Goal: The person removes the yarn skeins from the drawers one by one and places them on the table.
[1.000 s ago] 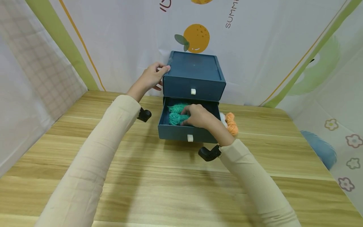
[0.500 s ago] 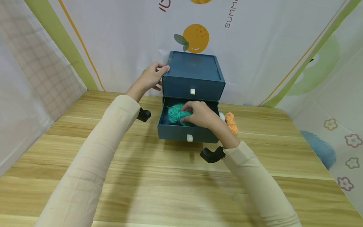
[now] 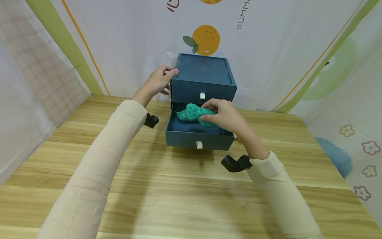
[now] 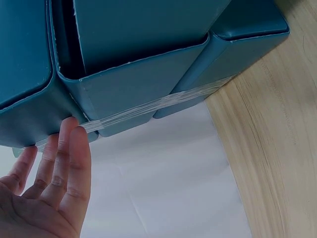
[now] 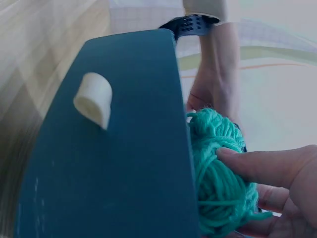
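Observation:
My right hand (image 3: 228, 114) pinches a green skein of yarn (image 3: 204, 116) between thumb and fingers, over the pulled-out lower drawer (image 3: 182, 139) of a dark blue cabinet (image 3: 206, 69). In the right wrist view the skein (image 5: 220, 183) shows beside the drawer front, with the thumb pressed on its strands. More green yarn (image 3: 182, 115) shows at the drawer's left, partly behind the held skein. My left hand (image 3: 161, 79) rests at the cabinet's upper left, thumb on the top edge. In the left wrist view its straightened fingers (image 4: 62, 166) touch the cabinet's side near clear tape (image 4: 148, 106).
A sliver of orange yarn (image 3: 238, 139) shows right of the drawer, mostly behind my right wrist. The upper drawer (image 3: 191, 91) is closed. A wooden table (image 3: 167, 199) lies under everything, with a printed curtain (image 3: 134, 43) behind the cabinet.
My right hand has gripped one green skein and raised it up and to the right within the drawer area. Its forearm now covers most of the orange yarn. My left hand stays put.

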Demonstrator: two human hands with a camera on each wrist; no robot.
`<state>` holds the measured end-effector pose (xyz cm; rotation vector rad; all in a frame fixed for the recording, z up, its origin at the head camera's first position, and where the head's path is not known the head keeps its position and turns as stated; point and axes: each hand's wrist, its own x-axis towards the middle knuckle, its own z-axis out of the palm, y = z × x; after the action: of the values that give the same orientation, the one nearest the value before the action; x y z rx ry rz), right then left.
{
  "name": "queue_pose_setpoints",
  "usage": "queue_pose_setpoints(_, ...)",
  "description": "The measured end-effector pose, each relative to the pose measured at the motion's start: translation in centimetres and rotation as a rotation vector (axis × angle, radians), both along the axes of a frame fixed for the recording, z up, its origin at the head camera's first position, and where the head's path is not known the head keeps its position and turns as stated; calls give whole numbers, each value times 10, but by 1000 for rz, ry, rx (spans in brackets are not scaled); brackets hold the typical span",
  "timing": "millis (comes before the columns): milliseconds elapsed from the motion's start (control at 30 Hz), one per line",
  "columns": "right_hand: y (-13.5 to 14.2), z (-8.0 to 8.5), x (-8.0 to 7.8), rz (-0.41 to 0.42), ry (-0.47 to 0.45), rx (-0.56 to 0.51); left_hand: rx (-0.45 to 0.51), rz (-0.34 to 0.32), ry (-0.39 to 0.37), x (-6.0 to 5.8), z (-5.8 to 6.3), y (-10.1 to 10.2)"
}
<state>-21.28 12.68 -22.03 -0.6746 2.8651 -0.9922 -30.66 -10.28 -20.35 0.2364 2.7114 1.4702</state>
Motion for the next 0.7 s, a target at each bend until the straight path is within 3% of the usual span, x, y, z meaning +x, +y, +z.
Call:
queue_pose_setpoints(267,27,2,3,-71,-10,-55,-6,0,0,-1,0,0)
queue_pose_setpoints(700,79,-1,9,-259,-70,-122,-10,0,-5,0,0,-1)
